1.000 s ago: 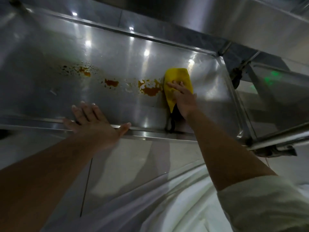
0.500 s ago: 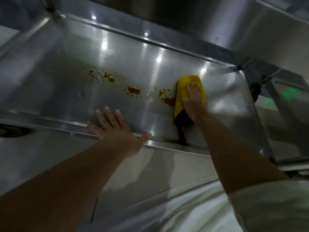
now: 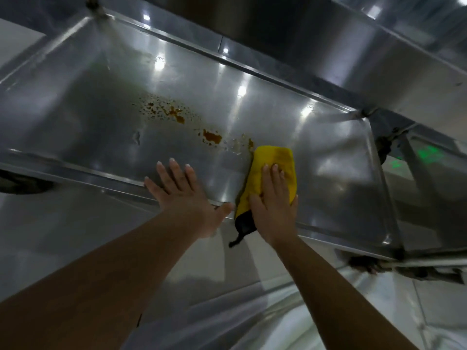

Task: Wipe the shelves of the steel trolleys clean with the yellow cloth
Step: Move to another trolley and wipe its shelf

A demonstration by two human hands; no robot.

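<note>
orange-brown stains [image 3: 177, 114] mid-shelf [image 3: 75, 117] | left hand [image 3: 182, 193] flat on the near rim, grip apart | right hand [image 3: 274, 203] pressing yellow cloth [image 3: 274, 157] by the near edge, fingers straight

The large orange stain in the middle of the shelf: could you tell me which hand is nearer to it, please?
Left. The left hand lies flat just below the stain; the right hand presses the yellow cloth further right.
</note>
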